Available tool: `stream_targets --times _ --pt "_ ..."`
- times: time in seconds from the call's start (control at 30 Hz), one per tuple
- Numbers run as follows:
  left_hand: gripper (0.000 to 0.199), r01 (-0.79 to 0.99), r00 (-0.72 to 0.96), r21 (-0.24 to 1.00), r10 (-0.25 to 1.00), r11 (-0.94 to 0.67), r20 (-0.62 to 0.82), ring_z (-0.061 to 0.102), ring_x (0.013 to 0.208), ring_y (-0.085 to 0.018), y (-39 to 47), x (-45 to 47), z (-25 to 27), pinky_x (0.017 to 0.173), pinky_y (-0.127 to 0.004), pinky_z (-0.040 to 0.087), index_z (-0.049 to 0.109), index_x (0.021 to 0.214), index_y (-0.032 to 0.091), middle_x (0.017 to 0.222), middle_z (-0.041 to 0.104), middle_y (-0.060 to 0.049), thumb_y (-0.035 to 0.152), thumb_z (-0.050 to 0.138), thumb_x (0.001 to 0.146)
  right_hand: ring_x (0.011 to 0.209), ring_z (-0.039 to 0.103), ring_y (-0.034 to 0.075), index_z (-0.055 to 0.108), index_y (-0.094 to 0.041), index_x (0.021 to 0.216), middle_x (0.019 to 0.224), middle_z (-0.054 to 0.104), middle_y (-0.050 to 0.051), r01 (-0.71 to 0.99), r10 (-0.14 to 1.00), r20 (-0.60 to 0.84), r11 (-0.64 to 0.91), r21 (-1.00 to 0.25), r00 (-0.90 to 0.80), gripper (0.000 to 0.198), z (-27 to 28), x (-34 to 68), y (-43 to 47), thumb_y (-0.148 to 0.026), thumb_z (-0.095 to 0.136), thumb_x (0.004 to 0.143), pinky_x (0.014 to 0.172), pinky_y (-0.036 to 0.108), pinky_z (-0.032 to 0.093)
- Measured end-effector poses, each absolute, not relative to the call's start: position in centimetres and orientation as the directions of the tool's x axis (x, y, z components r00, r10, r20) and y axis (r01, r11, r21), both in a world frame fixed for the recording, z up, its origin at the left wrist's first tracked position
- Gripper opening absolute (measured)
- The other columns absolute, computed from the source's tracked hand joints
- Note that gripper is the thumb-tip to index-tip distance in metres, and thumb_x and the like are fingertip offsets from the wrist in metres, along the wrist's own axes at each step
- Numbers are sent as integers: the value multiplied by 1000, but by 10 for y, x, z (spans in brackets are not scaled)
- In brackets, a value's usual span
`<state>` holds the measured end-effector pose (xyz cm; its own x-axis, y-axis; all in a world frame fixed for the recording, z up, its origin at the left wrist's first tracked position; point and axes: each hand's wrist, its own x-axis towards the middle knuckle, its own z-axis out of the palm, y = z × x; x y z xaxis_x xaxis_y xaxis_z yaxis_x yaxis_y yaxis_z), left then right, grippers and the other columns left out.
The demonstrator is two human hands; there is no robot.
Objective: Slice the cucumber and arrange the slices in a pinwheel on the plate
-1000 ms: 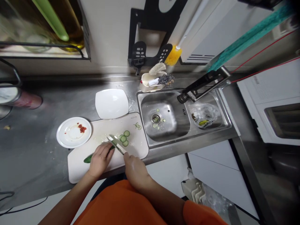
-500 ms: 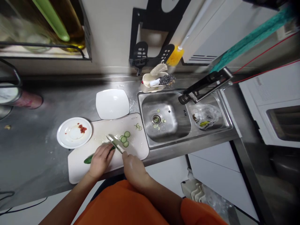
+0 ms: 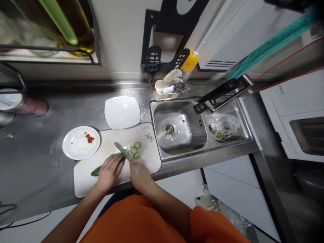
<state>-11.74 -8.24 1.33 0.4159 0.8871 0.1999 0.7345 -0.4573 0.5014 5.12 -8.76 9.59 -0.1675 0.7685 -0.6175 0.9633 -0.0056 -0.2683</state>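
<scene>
My left hand (image 3: 109,171) is closed over a cucumber (image 3: 96,171) that lies on the white cutting board (image 3: 84,184); the middle of the cucumber is hidden beneath my fingers. A knife (image 3: 122,149) is in my right hand (image 3: 139,173), fingers wrapped round its handle. Its blade stands at the cut end of the cucumber, close to my left fingertips, with one round slice (image 3: 126,152) against it. Several cucumber slices (image 3: 136,150) lie just right of the blade. Thin curved peelings (image 3: 149,137) rest near the board's upper right corner.
Behind the board stands a white square dish (image 3: 122,112). A round plate (image 3: 69,143) with red bits overlaps the board's left edge. To the right is a steel sink (image 3: 187,136) with slices round its drain, a faucet (image 3: 215,96) and a plastic bag (image 3: 224,125).
The knife and my right hand have shifted slightly left, and a fresh slice shows at the blade. My left hand stays on the cucumber. The camera view has moved a little.
</scene>
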Motion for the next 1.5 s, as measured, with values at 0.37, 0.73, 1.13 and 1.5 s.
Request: stream_targets --times 0.37,0.73,1.13,1.5 --pt "29 765 384 476 901 -433 202 65 99 -24 -93 -148 24 90 -42 52 63 114 21 109 69 -10 28 55 88 91 65 22 54 -14 115 92 68 11 945 766 -621 -59 -323 -165 34 87 63 -92 -5 36 87 73 27 48" --pt "29 909 242 289 945 -300 219 66 90 -26 -98 -243 25 85 -39 51 62 111 20 99 71 -10 35 52 88 88 61 20 53 -17 112 105 58 11 965 853 -494 40 -261 -168 26 102 92 -90 -16 33 95 74 29 46" --pt "36 910 156 333 948 -247 277 60 105 -28 -97 -211 32 93 -44 47 60 115 19 110 66 -12 39 57 86 87 56 20 47 -15 123 107 53 12 967 926 -315 146 -210 -208 37 75 106 -101 -5 41 87 78 32 44" --pt "25 508 548 662 800 -551 246 57 107 -22 -55 -58 27 94 -40 48 68 108 22 111 66 -9 31 53 90 87 56 22 49 -13 126 103 57 14 960 920 -287 226 -167 -267 35 83 113 -104 -10 38 93 72 30 43"
